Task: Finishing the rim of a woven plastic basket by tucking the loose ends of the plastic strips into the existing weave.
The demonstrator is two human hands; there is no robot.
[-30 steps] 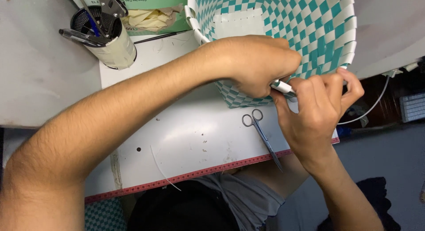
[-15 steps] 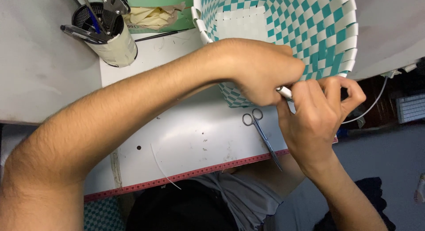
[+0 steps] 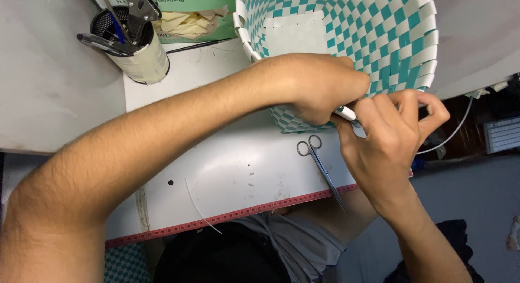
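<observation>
A thin white strip (image 3: 346, 114) is pinched in the closed grip of both the left hand (image 3: 319, 88) and the right hand (image 3: 390, 136), low against the outer wall of a teal-and-white woven basket (image 3: 401, 39) on the table (image 3: 233, 169). The basket's walls and base appear fully woven and nothing is held inside it. Scissors (image 3: 320, 166) lie just beside the hands, and pens and pliers are held in a taped tin (image 3: 138, 60) well apart.

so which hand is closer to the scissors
Right. The right hand hovers just beside and over the scissors; the left hand is farther up, against the woven basket.
</observation>
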